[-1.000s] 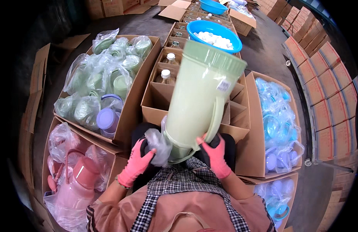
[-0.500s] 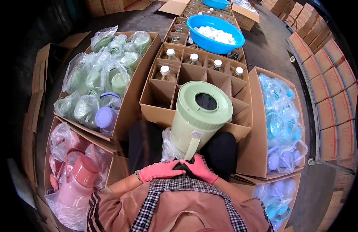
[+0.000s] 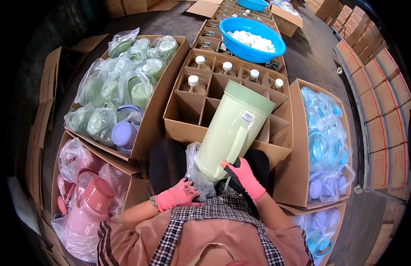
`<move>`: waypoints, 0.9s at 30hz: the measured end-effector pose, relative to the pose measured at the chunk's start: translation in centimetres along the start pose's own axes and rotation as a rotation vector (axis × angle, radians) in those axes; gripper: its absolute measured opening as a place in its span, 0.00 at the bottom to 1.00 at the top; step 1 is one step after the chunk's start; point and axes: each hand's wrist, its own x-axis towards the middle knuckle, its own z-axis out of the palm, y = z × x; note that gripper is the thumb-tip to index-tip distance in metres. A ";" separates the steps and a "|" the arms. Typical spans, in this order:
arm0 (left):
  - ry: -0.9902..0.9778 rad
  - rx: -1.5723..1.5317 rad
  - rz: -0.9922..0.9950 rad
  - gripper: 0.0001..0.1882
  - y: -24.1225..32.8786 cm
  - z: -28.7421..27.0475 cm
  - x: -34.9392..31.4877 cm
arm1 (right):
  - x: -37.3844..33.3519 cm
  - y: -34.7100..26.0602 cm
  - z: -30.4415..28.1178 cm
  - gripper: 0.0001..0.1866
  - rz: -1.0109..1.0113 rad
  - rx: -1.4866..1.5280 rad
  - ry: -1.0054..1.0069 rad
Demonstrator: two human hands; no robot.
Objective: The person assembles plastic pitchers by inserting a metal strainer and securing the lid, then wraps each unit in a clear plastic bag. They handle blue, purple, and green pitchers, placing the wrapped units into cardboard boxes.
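Green jug (image 3: 227,128) held by right hand (image 3: 248,178).

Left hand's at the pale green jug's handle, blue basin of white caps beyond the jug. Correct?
Wrong hand: the head view shows the right hand at the pale green jug's handle. The blue basin of white caps is beyond the jug, as you said.
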 end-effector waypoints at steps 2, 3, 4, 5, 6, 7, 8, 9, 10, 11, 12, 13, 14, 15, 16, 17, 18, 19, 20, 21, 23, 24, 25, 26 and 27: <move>-0.069 -0.020 -0.048 0.28 1.1 -2.3 0.4 | -0.5 0.1 0.7 0.18 -0.019 -0.063 -0.003; -0.041 -0.002 -0.029 0.29 1.1 -2.4 0.6 | -0.6 0.3 0.9 0.19 -0.038 -0.074 -0.014; -0.014 0.017 -0.010 0.30 1.0 -2.4 0.7 | -0.3 0.0 0.7 0.18 -0.051 -0.076 0.012; 0.009 0.025 0.002 0.30 1.1 -2.1 0.7 | -0.1 -0.1 0.6 0.18 -0.054 -0.076 0.027; -0.093 0.000 -0.007 0.31 1.1 -3.7 0.9 | -0.1 -1.4 0.3 0.18 -0.093 -0.029 0.036; -0.138 -0.049 -0.032 0.31 1.3 -5.7 1.0 | -0.1 -2.0 0.1 0.17 -0.103 -0.001 0.028; -0.026 -0.122 0.001 0.31 0.7 -6.5 1.0 | 0.0 -2.3 -0.3 0.18 -0.099 -0.057 0.018; 0.082 -0.193 0.042 0.32 0.6 -8.1 1.0 | 0.0 -2.6 -0.6 0.18 -0.092 -0.112 0.016; 0.133 -0.281 0.029 0.35 0.8 -9.9 0.7 | -0.5 -2.9 -0.4 0.19 -0.083 -0.198 -0.005; 0.119 -0.401 0.068 0.34 0.6 -9.0 1.0 | -1.2 -3.2 0.3 0.20 -0.077 -0.283 -0.045; 0.107 -0.523 0.109 0.33 0.1 -6.8 1.7 | -1.7 -2.0 1.2 0.21 -0.157 -0.302 -0.075; 0.094 -0.649 0.155 0.32 0.1 -5.0 1.9 | -2.8 -2.0 2.0 0.23 -0.093 -0.392 -0.145; 0.069 -0.544 0.119 0.31 0.9 -4.2 1.3 | -3.1 1.9 2.4 0.25 -0.118 -0.430 -0.165; 0.020 -0.485 0.125 0.29 0.8 -2.4 0.7 | -4.1 2.8 2.9 0.25 -0.172 -0.473 -0.208; 0.062 -0.447 0.188 0.28 0.1 0.5 0.6 | -4.5 4.3 3.8 0.23 -0.135 -0.594 -0.293; 0.092 -0.415 0.259 0.27 0.3 1.3 0.5 | -4.9 4.3 4.6 0.22 -0.083 -0.709 -0.373; 0.215 -0.387 0.264 0.26 0.2 1.5 -0.3 | -5.1 4.0 4.3 0.20 -0.066 -0.572 -0.348; 0.338 -0.360 0.327 0.25 -0.8 2.2 0.4 | -5.2 3.5 3.8 0.20 -0.047 -0.435 -0.323; 0.333 -0.379 0.239 0.24 0.0 -0.9 -0.8 | -5.2 2.6 3.7 0.18 0.029 -0.378 -0.322; 0.337 -0.387 0.151 0.22 0.9 -5.2 -2.5 | -5.4 0.9 3.5 0.18 0.042 -0.333 -0.321; 0.446 -0.684 0.030 0.18 -0.1 -9.7 -3.4 | -5.4 -1.2 2.1 0.20 -0.070 -0.578 -0.376; 0.734 -0.745 -0.062 0.16 -1.0 -10.4 -3.7 | -5.0 -3.0 1.2 0.20 -0.106 -0.623 -0.302; 1.021 -0.799 -0.147 0.15 -2.2 -10.9 -3.4 | -4.4 -4.9 0.0 0.20 -0.138 -0.667 -0.219; 1.277 -0.786 -0.130 0.15 -3.5 -12.1 -2.3 | -4.1 -7.0 -0.5 0.19 -0.252 -0.451 0.010; 1.528 -0.764 -0.107 0.16 -4.6 -13.5 -0.5 | -3.6 -8.6 -0.9 0.19 -0.356 -0.227 0.243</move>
